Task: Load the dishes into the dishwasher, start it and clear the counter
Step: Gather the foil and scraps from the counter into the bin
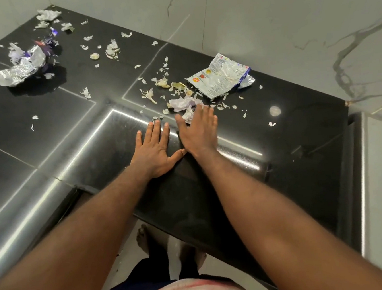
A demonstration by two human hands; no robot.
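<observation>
1. While both arms reach over the black counter [300, 135], the left hand [154, 148] lies flat on it, palm down, fingers straight and slightly spread, grasping nothing.
2. Right hand [199, 130] is also flat and palm down, just beside the left. Its fingers are straight and hold nothing. The left thumb tip touches the right hand near the wrist.
3. Right fingertips [205, 109] rest against a crumpled pale paper scrap [183, 102] at the near edge of a litter pile.
4. White snack wrapper [220, 76] lies flattened just beyond that scrap, toward the wall [267, 22].
5. Dry peel bits [149, 94] are scattered around the wrapper and further across the counter top.
6. Crumpled foil wrapper [20, 69] sits far left, well apart from the hands, with a purple wrapper [48, 45] just behind it.
7. Torn white paper [48, 14] lies in the far corner.
8. Bare foot [145, 239] shows on the floor below the counter edge.
</observation>
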